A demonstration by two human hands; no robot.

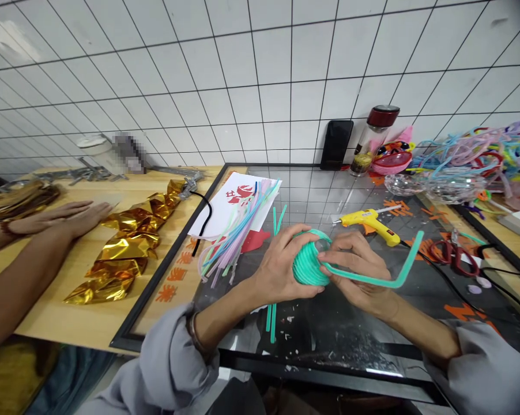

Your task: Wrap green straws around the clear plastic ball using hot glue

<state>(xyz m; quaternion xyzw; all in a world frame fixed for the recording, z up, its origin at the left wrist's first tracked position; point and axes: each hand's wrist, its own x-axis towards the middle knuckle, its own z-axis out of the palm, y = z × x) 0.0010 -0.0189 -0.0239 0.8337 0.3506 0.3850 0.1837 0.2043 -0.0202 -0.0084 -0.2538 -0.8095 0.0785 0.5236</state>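
Observation:
A ball wound in rows of teal pipe cleaner (308, 262) is gripped in my left hand (277, 262), its fingers curved around the left side. My right hand (359, 265) pinches a teal pipe cleaner (383, 282) against the ball's right side. That stem's free end sticks out to the right and bends sharply upward. A small clear patch shows near the top right of the ball. Loose teal pipe cleaners (273, 323) lie on the dark tabletop beneath my left hand. Beyond my right hand rests a yellow glue gun (372, 222).
Pastel pipe cleaners (238, 230) lie over white paper (203, 219). Red-handled scissors (454, 253) and a black cord are at right. A phone (336, 144) and glass bottle (368, 144) stand by the wall. At left, a co-worker's hands (78, 216) rest near gold foil (125, 248).

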